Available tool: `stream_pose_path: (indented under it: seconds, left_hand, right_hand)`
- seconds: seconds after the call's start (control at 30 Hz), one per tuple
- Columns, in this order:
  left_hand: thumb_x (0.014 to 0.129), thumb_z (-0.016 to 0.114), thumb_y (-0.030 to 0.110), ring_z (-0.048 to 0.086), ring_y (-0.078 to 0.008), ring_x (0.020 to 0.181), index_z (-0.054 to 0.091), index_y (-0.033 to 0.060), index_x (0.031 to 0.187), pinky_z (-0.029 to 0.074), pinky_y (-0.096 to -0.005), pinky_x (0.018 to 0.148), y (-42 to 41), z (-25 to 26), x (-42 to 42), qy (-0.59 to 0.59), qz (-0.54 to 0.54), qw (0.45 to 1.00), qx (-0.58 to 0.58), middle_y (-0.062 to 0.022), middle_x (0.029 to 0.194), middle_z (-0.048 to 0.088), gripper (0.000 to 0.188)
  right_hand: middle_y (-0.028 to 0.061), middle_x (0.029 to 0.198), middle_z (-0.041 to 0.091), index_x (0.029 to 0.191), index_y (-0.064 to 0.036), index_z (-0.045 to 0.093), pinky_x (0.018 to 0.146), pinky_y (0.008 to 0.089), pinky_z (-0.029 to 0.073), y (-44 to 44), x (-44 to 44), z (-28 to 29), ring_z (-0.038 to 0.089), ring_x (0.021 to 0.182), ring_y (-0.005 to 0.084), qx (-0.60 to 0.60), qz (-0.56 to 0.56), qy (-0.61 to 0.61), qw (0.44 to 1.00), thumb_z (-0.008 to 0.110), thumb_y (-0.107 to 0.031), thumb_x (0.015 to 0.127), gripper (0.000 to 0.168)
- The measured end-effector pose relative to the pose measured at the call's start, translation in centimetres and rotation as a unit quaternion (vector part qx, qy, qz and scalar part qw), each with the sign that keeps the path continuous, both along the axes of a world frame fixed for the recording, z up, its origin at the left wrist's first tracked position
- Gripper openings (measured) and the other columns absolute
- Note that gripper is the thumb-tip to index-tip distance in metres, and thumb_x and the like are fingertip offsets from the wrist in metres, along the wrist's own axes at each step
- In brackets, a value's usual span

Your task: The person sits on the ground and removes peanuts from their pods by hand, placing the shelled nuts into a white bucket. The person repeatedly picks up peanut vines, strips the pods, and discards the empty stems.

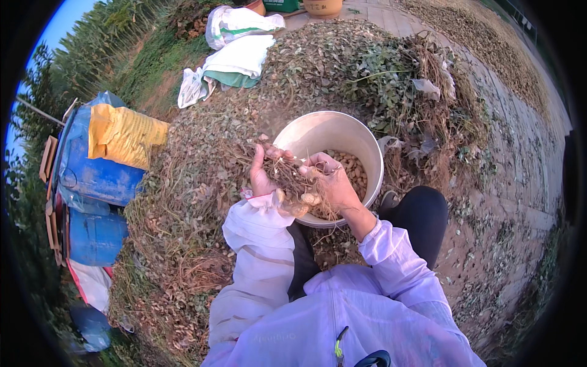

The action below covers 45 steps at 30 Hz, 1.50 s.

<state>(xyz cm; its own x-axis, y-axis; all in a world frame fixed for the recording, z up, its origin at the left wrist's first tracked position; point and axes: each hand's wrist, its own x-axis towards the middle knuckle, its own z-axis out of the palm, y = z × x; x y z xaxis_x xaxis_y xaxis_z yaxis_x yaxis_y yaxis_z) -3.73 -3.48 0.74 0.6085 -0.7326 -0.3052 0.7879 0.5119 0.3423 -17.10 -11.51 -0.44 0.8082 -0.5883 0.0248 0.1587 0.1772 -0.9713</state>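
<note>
A bunch of dried peanut plants (pixel 290 176) with tangled stems and roots is held over the near left rim of a white plastic bucket (pixel 377 172). My left hand (pixel 265 172) grips the bunch from the left, thumb raised. From the right, my right hand (pixel 338 187) has its fingers in the roots, and its fingertips are partly hidden. A few large peanut pods (pixel 300 209) hang from the underside of the bunch. Inside the bucket lie many loose peanuts (pixel 352 170), partly covered by my right hand.
Heaps of dry peanut vines (pixel 197 183) surround the bucket. Blue barrels (pixel 98 179) and a yellow sack (pixel 128 135) stand at the left. White woven sacks (pixel 240 55) lie at the back. Peanuts (pixel 486 41) are spread on the paving at the far right. My knee (pixel 419 220) is beside the bucket.
</note>
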Motion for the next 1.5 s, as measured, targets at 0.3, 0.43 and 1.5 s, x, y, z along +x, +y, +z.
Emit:
stream_pose_path:
  seconds: [0.3,0.43,1.5]
  left_hand:
    - [0.091,0.053,0.035,0.041,-0.0124,0.055,0.038,0.0166,0.068,0.045,-0.0322,0.056,-2.2,-2.4,1.8,-0.012,0.073,0.996,0.052,0.0051,0.057,0.033,0.033]
    - [0.091,0.053,0.030,0.034,-0.0106,0.050,0.043,0.0157,0.078,0.040,-0.0299,0.053,-2.7,-2.7,2.2,-0.028,0.074,0.995,0.052,0.0063,0.058,0.032,0.021]
    - [0.091,0.051,0.030,0.047,-0.0174,0.065,0.043,0.0111,0.079,0.047,-0.0406,0.069,-0.9,2.7,7.1,-0.119,0.255,0.958,0.058,0.0000,0.067,0.044,0.023]
  right_hand:
    - [0.0075,0.099,0.063,0.119,-0.008,0.049,0.056,0.0318,0.052,2.5,-0.2,-1.9,0.064,0.082,0.0203,0.362,0.072,-0.102,0.924,0.053,-0.033,0.090,0.038]
    - [0.0061,0.094,0.064,0.116,-0.008,0.051,0.037,0.0223,0.041,0.6,-0.9,-2.0,0.062,0.068,0.0169,0.330,0.104,0.018,0.938,0.051,-0.032,0.090,0.035]
    - [0.0101,0.109,0.059,0.093,-0.011,0.069,0.080,0.0407,0.048,-1.2,2.9,-10.9,0.057,0.101,0.0289,-0.682,0.377,0.301,0.550,0.056,-0.019,0.079,0.021]
